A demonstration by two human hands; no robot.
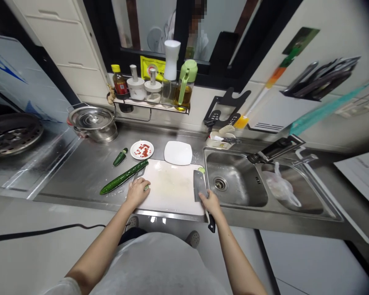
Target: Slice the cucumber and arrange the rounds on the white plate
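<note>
My left hand (137, 192) rests at the left side of the white cutting board (172, 192), its fingers curled around a small green cucumber piece (146, 187) that is mostly hidden. At the board's right edge, my right hand (211, 203) grips a cleaver (199, 184) where blade and black handle meet; the blade lies flat, pointing away from me. A pale green cucumber slice (201, 169) sits just beyond the blade tip. Left of the board lie a long cucumber (123, 178) and a shorter cut cucumber piece (120, 157).
Behind the board stand a plate of chopped red bits (142, 150) and a white square plate (178, 152). A steel pot (94, 123) is at back left. To the right is a double sink (233, 180) with a plastic bag (281, 188). A seasoning rack (153, 104) hangs above.
</note>
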